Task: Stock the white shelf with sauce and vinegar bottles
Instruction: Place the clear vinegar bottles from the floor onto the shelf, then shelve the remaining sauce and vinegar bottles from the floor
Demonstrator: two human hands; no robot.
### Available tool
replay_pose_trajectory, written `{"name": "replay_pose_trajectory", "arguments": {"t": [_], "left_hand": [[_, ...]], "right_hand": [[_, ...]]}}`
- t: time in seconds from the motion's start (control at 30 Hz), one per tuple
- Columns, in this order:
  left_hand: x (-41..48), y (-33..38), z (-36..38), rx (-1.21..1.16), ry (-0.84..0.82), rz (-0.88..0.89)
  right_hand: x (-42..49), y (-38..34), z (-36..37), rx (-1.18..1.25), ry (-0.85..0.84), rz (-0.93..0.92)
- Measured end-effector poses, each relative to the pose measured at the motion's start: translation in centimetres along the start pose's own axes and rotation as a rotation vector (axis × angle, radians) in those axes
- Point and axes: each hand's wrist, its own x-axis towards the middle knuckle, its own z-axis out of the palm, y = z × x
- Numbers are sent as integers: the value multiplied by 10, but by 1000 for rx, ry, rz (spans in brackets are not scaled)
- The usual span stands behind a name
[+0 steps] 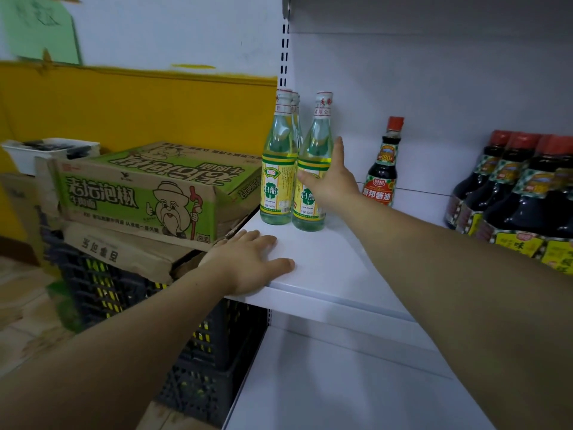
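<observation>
Clear vinegar bottles with yellow-green labels stand at the left end of the white shelf [325,268]. My right hand [333,178] wraps the front right vinegar bottle [313,169], thumb across its label, fingers behind it. A second vinegar bottle [277,169] stands just to its left, with another partly hidden behind. My left hand [248,262] lies flat, fingers spread, on the shelf's front left corner and holds nothing. One dark soy sauce bottle [383,169] with a red cap stands to the right. Several large dark sauce bottles [514,193] crowd the right end.
Left of the shelf, a green and brown cardboard box [139,190] lies on another carton [117,252], stacked on black plastic crates [198,352]. A white tray [46,150] sits behind them. A lower shelf board [341,383] shows below, and a slotted upright [284,51] rises behind the bottles.
</observation>
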Motion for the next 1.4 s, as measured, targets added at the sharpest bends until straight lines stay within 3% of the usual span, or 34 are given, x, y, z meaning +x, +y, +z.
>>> {"name": "replay_pose_trajectory", "arguments": {"t": [0.2,0.37,0.53,0.93,1.17,1.4], "left_hand": [[-36,-5,-20,-308,89,-45],[-115,-18,-48,-206,65,-73],[-214,-35,-69,-140,95,-194],[-435,-103,-27,-225,156,-693],[-498,-154,29,-330,125,-968],[-523,-234,128,-466,-15,-1181]], "right_hand": [[-49,-26,-29,-154,-73,-24],[-110,-74,-40,-206,-93,-148],[-187,-132,-13,-195,-303,-208],[-353,-197,116,-178,-790,-399],[-406,-197,211,-149,-996,-460],[-469,-151,339,-183,-1294,-400]]}}
